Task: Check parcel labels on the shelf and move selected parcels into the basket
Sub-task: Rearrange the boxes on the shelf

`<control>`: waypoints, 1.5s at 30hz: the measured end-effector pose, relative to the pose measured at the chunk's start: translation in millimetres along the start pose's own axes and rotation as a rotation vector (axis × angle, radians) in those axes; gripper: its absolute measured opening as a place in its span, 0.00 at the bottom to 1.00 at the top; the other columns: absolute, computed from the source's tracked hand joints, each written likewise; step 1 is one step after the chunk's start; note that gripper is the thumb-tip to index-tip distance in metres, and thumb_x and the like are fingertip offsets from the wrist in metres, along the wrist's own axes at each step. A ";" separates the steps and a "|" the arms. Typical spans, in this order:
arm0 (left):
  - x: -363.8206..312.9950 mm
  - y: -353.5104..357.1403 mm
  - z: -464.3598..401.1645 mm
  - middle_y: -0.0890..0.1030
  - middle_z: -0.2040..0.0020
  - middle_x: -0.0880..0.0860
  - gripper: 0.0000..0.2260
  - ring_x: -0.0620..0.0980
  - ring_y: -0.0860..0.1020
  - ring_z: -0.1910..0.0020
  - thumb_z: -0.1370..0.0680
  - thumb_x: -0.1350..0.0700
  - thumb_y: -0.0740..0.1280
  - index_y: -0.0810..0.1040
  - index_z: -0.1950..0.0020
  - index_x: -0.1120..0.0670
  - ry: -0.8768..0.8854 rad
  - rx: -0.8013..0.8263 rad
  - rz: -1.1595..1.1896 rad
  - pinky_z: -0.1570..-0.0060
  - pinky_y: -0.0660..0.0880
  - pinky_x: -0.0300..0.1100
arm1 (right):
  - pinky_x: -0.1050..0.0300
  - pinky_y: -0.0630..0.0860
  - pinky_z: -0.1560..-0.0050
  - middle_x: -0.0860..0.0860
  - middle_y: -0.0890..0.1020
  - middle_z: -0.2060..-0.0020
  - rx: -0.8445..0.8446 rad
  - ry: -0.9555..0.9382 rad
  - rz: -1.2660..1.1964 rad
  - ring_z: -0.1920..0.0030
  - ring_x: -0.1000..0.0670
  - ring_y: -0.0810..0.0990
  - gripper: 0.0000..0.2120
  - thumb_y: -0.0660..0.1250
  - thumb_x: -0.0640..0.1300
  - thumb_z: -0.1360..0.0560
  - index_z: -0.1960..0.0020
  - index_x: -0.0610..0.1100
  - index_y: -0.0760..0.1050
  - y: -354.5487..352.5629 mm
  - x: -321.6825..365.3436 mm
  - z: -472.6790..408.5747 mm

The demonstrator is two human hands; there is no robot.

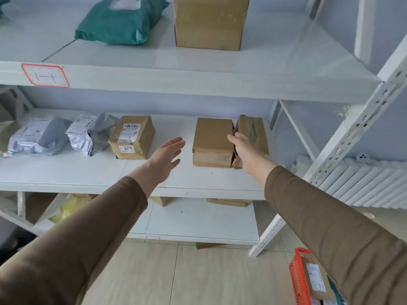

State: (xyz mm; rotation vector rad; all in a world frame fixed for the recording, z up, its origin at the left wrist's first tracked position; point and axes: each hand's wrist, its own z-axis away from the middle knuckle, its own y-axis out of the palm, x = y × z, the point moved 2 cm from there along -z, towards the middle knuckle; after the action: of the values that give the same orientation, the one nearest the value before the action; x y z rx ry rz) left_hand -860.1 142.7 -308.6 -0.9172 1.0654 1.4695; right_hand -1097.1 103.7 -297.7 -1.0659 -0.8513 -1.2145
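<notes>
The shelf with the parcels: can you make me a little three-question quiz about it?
1. True or false: the left hand is gripping a box.
2. The right hand touches which? A) the teal bag B) the two plain boxes C) the labelled box
3. What colour is the basket on the floor?

Key: 1 false, it is open in the air. 2 B. 3 Orange-red.

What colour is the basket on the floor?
Orange-red basket, bottom right of the head view.
</notes>
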 end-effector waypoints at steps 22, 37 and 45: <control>27.8 -4.7 -186.0 0.66 0.20 0.49 0.29 0.52 0.63 0.20 0.17 0.38 0.64 0.66 0.21 0.52 -0.315 0.214 -0.224 0.22 0.58 0.50 | 0.46 0.59 0.23 0.46 0.61 0.19 -0.186 0.362 0.015 0.20 0.44 0.60 0.32 0.64 0.49 0.16 0.17 0.43 0.55 67.8 -14.8 -120.9; 7.7 -49.9 27.6 0.82 0.40 0.43 0.21 0.45 0.76 0.35 0.19 0.49 0.69 0.69 0.28 0.48 -0.014 0.192 -0.032 0.31 0.64 0.48 | 0.51 0.59 0.26 0.55 0.64 0.24 -0.108 -0.066 -0.106 0.24 0.52 0.63 0.33 0.63 0.48 0.16 0.17 0.51 0.50 82.5 -6.2 96.0; 35.9 -73.4 166.6 0.76 0.27 0.43 0.31 0.42 0.77 0.31 0.23 0.44 0.71 0.65 0.22 0.44 0.082 0.368 0.047 0.38 0.77 0.51 | 0.57 0.68 0.27 0.65 0.77 0.31 0.031 -0.338 0.019 0.32 0.58 0.76 0.26 0.66 0.47 0.17 0.22 0.55 0.62 63.9 -63.4 219.5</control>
State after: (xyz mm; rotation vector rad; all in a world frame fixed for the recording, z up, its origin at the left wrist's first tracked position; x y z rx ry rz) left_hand -793.4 315.7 -301.5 -0.6966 1.3713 1.2256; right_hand -1037.5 333.3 -302.3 -1.2713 -1.1119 -1.0158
